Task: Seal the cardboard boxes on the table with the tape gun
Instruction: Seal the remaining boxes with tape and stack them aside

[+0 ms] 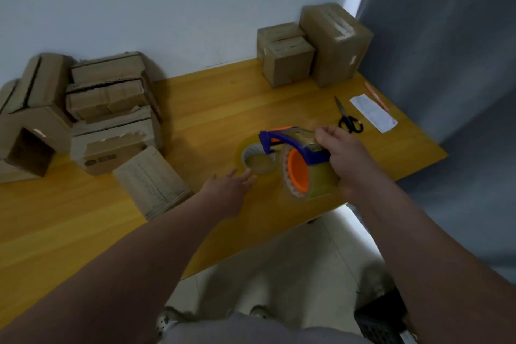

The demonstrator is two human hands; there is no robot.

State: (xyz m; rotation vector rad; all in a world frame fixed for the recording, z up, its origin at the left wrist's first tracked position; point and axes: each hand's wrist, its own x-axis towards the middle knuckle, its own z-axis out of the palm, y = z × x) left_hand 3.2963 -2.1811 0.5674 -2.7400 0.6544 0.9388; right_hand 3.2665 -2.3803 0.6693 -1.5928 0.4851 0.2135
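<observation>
My right hand (pixel 343 156) grips a blue and orange tape gun (pixel 296 156) loaded with a clear tape roll, held just above the wooden table (pixel 223 98). My left hand (pixel 229 187) is open, palm down, its fingertips near a spare roll of clear tape (pixel 255 158) lying flat on the table beside the gun. A pile of open, torn cardboard boxes (pixel 106 109) sits at the left. Taped boxes (pixel 315 45) stand at the back right against the wall.
A small flattened box (pixel 152 181) lies in front of the left pile. Black scissors (pixel 347 117), a white paper slip (pixel 372 112) and an orange pen (pixel 375 95) lie at the right. The table's front edge runs diagonally; tiled floor lies below it.
</observation>
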